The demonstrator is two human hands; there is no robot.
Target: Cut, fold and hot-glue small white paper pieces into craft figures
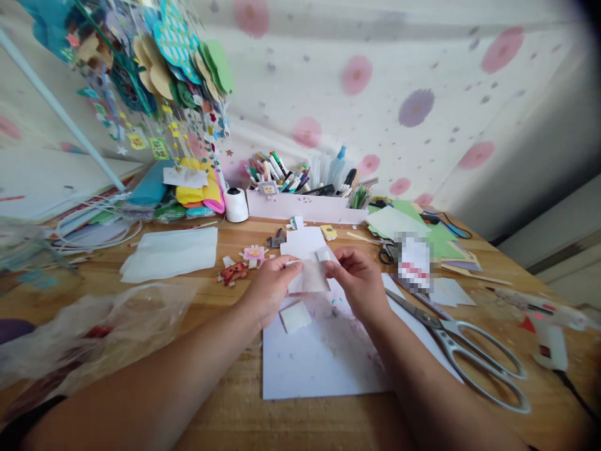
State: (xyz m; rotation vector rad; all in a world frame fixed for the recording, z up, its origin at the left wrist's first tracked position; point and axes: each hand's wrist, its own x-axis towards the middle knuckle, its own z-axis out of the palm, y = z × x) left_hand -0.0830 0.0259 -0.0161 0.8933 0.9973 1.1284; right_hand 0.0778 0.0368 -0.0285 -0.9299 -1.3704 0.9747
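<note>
Above a white board (323, 363), my left hand (270, 285) pinches the left edge of a small thin, whitish sheet (313, 277), which looks like paper or film. My right hand (364, 282) has its thumb and fingers closed at the sheet's right side. A small white folded piece (322, 254) sticks up by the right fingertips; whether it is part of the sheet I cannot tell. Below my left fingers, a white square pad (295, 317) lies on the board. White paper (307, 239) shows behind the hands.
Large scissors (451, 338) and a glue gun (547, 329) lie at right. Small paper figures (253, 254) sit beyond my left hand. A pen box (305, 207) and thread spool (236, 205) stand behind. White sheets (171, 250) and a plastic bag (136, 319) are at left.
</note>
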